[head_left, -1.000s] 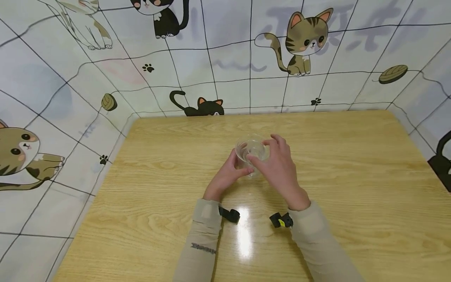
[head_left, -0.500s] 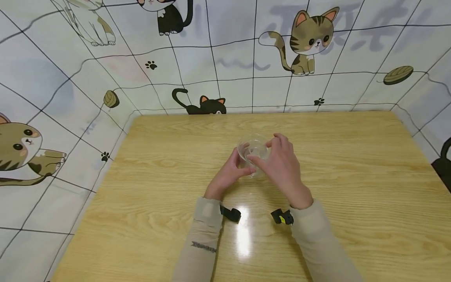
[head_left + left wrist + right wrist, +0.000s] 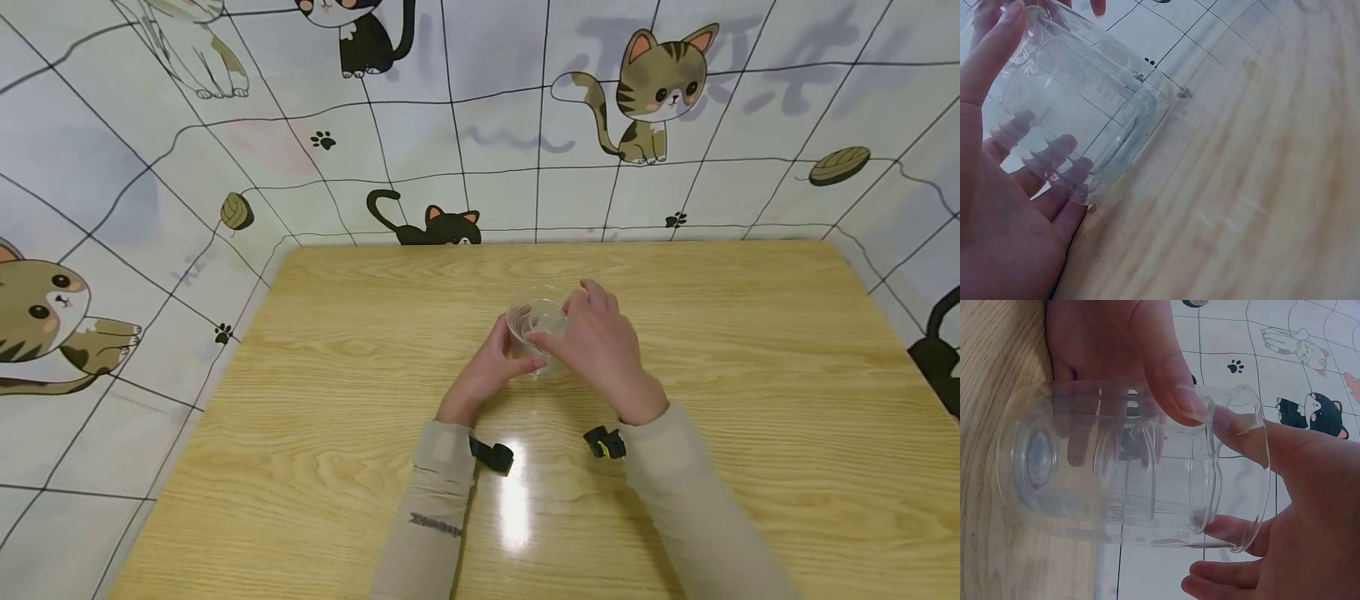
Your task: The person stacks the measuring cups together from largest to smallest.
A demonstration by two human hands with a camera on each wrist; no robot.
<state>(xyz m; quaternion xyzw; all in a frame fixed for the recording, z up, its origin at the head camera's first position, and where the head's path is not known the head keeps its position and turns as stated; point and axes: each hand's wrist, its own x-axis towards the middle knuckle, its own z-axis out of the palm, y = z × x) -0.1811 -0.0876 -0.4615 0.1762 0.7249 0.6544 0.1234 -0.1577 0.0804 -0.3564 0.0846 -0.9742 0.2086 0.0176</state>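
Observation:
A clear beaker [image 3: 1085, 528] with printed measuring marks stands upright on the wooden table. Nested inside it is a smaller clear glass vessel [image 3: 1129, 490], its rim below the beaker's rim; its exact kind cannot be told. My left hand [image 3: 483, 371] grips the beaker from the left, thumb on the near side and fingers curved round the far side. From the right, my right hand [image 3: 606, 350] reaches in over the beaker's rim. Thumb and a finger pinch the inner vessel's rim, as the right wrist view shows, while other fingers stay outside the glass.
The wooden table [image 3: 337, 367] extends around both hands. A white wall cloth [image 3: 495, 196] with grid lines and cartoon cats borders its back and sides. Black wrist devices sit under both sleeves, the left one [image 3: 491, 457] and the right one [image 3: 604, 442].
My right hand and forearm have shifted slightly forward, its fingers a little farther over the beaker. The left hand and the beaker have stayed in place; the head view has drifted slightly.

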